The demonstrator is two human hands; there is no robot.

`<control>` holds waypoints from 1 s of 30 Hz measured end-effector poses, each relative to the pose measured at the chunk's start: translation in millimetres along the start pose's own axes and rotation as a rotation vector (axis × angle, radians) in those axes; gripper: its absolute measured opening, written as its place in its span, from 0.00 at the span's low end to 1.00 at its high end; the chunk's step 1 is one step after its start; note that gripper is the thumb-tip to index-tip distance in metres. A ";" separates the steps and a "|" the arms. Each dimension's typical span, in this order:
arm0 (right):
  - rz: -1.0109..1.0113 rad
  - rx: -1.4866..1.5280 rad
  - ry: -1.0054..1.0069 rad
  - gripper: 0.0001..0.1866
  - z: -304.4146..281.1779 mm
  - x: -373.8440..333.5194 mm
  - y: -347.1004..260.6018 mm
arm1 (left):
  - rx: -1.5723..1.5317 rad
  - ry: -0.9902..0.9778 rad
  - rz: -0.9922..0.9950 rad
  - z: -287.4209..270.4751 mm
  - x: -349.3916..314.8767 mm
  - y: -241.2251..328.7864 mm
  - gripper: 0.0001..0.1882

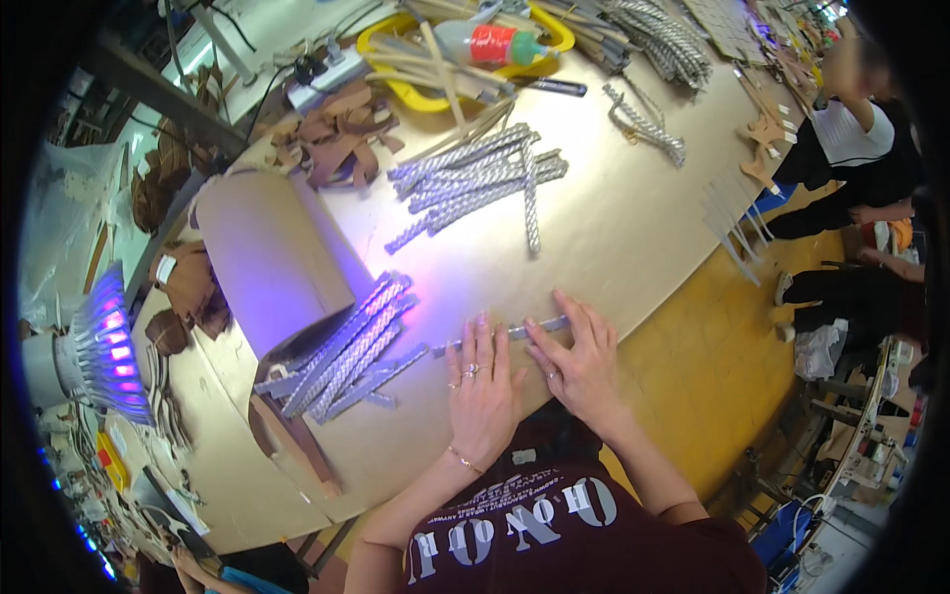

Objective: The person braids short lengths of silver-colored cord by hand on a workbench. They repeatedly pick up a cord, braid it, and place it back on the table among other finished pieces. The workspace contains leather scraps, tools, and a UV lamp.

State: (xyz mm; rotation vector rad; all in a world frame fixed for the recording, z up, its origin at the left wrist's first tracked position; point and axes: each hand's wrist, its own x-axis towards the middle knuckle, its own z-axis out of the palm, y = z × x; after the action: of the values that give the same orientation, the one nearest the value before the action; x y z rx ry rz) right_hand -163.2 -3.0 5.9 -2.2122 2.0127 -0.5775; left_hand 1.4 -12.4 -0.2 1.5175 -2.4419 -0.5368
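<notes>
A narrow grey braided strip [435, 350] lies on the table near its front edge, running under both hands. My left hand [485, 386] rests flat across it with fingers stretched out, rings on the fingers and a thin bracelet at the wrist. My right hand [582, 361] touches the strip's right end; its thumb and fingers are spread to either side of it. Just left of my hands is a pile of similar silvery braided strips [346, 346]. Farther back lies another bundle of braided strips [475, 183], with one draped across it.
A brown curved sheet [272, 247] stands at left, beside brown scraps [336, 134] and a lit lamp [94, 356]. At the back, a yellow basket [396, 87] holds sticks and a bottle [495, 45]. Brush-like strands [732, 228] overhang the right edge. People [841, 129] stand beyond.
</notes>
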 end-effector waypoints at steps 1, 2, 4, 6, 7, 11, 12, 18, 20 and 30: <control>-0.006 -0.007 -0.001 0.20 0.3 -2.6 1.3 | 0.024 0.020 0.009 1.8 4.2 -1.2 0.28; 0.026 -0.028 -0.044 0.21 -0.6 -3.5 3.5 | 0.020 0.031 0.023 0.7 7.4 -3.3 0.25; -0.004 0.018 -0.070 0.21 -6.1 -1.1 5.5 | -0.020 0.095 0.038 -6.2 13.4 -5.8 0.17; 0.012 0.201 0.037 0.18 -17.2 11.1 4.9 | -0.093 0.161 0.056 -16.7 17.2 -5.6 0.12; -0.003 0.289 0.140 0.19 -26.5 19.9 6.2 | -0.122 0.164 0.068 -21.4 19.5 -7.5 0.10; -0.003 0.803 0.229 0.18 -91.2 61.0 13.6 | -0.467 -0.003 -0.133 -42.9 11.0 -31.4 0.07; -0.029 0.979 0.242 0.19 -113.5 66.2 14.2 | -0.411 -0.024 -0.161 -48.5 6.0 -42.6 0.13; -0.815 1.660 0.209 0.26 -211.4 90.5 -16.2 | -0.236 0.219 -0.371 -83.7 -11.0 -120.4 0.16; -1.010 1.672 0.294 0.27 -216.1 102.5 -30.7 | -0.211 0.280 -0.429 -94.2 -19.9 -131.0 0.16; -1.475 1.887 0.486 0.35 -187.9 158.9 -80.9 | -0.178 0.350 -0.159 -95.9 -18.8 -73.4 0.15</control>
State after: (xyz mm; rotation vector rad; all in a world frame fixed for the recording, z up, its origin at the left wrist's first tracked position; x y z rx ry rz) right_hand -141.6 -114.1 238.9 -1.4576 -0.8289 -1.8642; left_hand 105.0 -43.4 56.8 1.5863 -1.9717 -0.4567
